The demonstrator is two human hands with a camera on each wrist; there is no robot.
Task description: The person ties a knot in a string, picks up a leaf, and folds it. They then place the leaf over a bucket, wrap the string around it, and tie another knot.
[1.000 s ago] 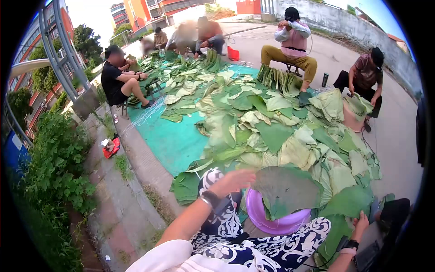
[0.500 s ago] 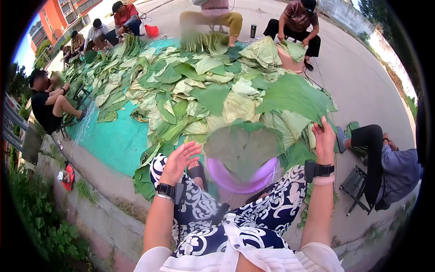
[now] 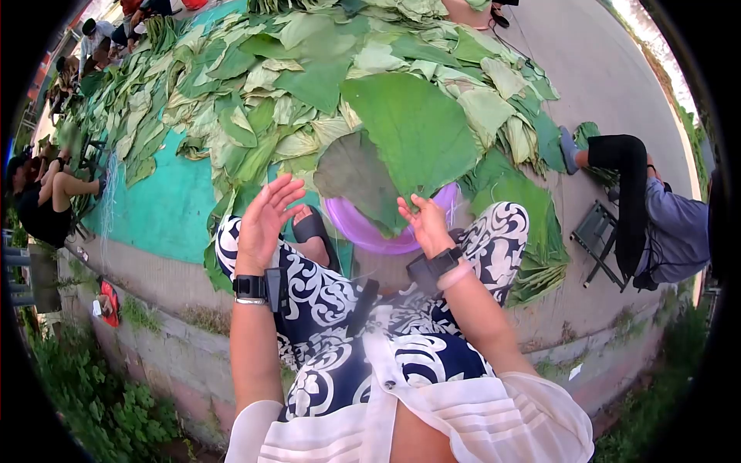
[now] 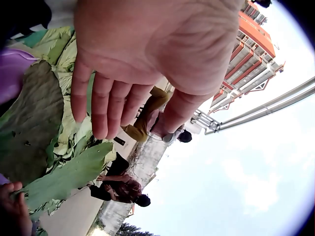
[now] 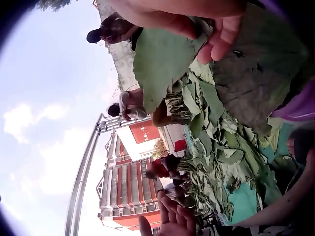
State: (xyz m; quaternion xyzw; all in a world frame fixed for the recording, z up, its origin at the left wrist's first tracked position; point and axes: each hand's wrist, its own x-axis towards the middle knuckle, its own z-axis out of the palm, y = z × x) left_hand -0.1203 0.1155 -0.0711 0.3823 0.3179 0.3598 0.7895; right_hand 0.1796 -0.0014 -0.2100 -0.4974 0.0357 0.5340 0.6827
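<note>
A bright green leaf hangs from my right hand, whose thumb and fingers pinch its near edge. In the right wrist view, the same leaf extends from the fingertips of that hand. Under it, a darker grey-green leaf lies over a purple basin between the knees. My left hand is raised left of the basin, palm turned inward, fingers spread and holding nothing; the left wrist view shows this hand with its fingers extended.
A wide heap of leaves covers a teal sheet beyond the basin. At the right, a seated person is beside a folding stool. Other people sit at the far left, and a red bag lies by the curb.
The right hand has brought the green leaf inward from the right, over the dark leaf on the basin. The left hand stays raised and empty. The head view has turned downward.
</note>
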